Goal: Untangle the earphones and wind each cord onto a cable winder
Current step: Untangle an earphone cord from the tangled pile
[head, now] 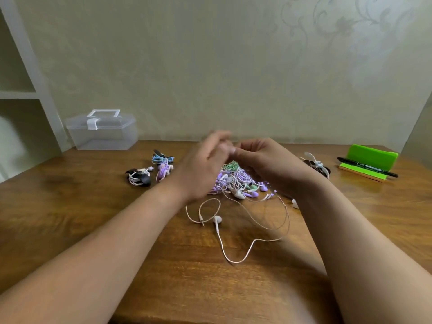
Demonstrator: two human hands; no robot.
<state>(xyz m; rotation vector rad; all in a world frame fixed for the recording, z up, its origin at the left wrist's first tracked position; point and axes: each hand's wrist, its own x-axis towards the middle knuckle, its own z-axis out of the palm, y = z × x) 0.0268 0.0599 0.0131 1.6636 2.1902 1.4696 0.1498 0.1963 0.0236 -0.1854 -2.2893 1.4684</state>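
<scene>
At the centre of the frame, both hands meet just above the tangled pile of purple, green and white earphones on the bench. The right hand has its fingers curled and its thumb pressed to the forefinger. Its grip looks closed in a pinch on the pale pink cord, which rises to its underside. The left hand is blurred. Its fingers are bent toward the right thumb, but I cannot tell whether its grip is closed on the cord or only touching it.

From the hands the cord drops in loose loops to the lower middle of the frame, where one earbud and the jack plug lie apart from the pile.

The main risk is that part of this cord may run through the pile. A hard pull would then tighten a knot or drag the whole heap along. The free loops on the bench could also cross and form a new snarl if the cord is lifted fast. A pinch this fine on so thin a cord may slip.

Three wound earphones sit at left centre, and spare winders lie at right centre beside the right wrist, where a sweep of the arm could knock them.
</scene>
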